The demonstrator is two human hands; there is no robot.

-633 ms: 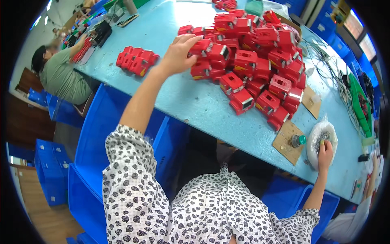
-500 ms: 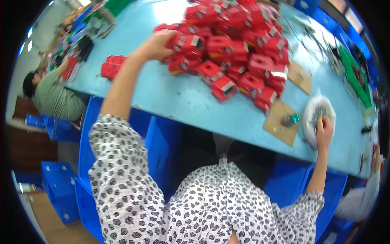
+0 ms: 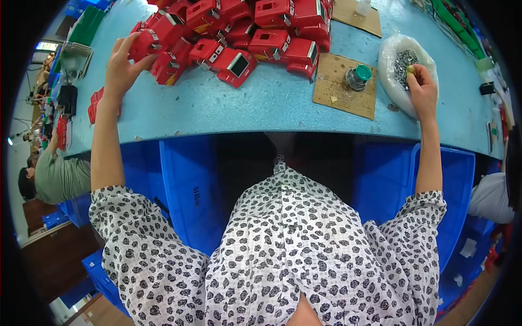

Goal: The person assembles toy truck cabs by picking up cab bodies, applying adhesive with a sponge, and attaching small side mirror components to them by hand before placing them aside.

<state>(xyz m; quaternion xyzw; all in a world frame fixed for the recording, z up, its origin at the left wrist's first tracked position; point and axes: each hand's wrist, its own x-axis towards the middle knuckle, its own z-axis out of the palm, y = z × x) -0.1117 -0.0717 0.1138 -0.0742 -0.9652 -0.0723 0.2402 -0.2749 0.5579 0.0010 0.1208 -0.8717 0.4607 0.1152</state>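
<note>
Red plastic toy car bodies (image 3: 228, 61) lie heaped at the far middle of the table. At the heap's left edge, my left hand (image 3: 123, 68) has its thumb and fingers around one red toy car body (image 3: 143, 45). To the right is a white plastic bag (image 3: 392, 81) with its mouth spread wide, holding many small grey metal parts (image 3: 404, 61). Over these parts my right hand (image 3: 424, 93) has its fingertips pinched together. Something small and yellowish shows at the tips; what it is, and whether metal parts are held, I cannot make out.
A small clear jar with a green top (image 3: 359, 77) stands on a cardboard piece (image 3: 340, 92). Another cardboard piece (image 3: 356, 17) lies farther back. One red piece (image 3: 95, 104) sits left of my left forearm. Blue bins (image 3: 193, 185) are below the table edge; a co-worker (image 3: 60, 176) is at left.
My view has turned, so the heap and table sit higher and farther left. My left hand remains at the heap's left edge, my right hand at the bag.
</note>
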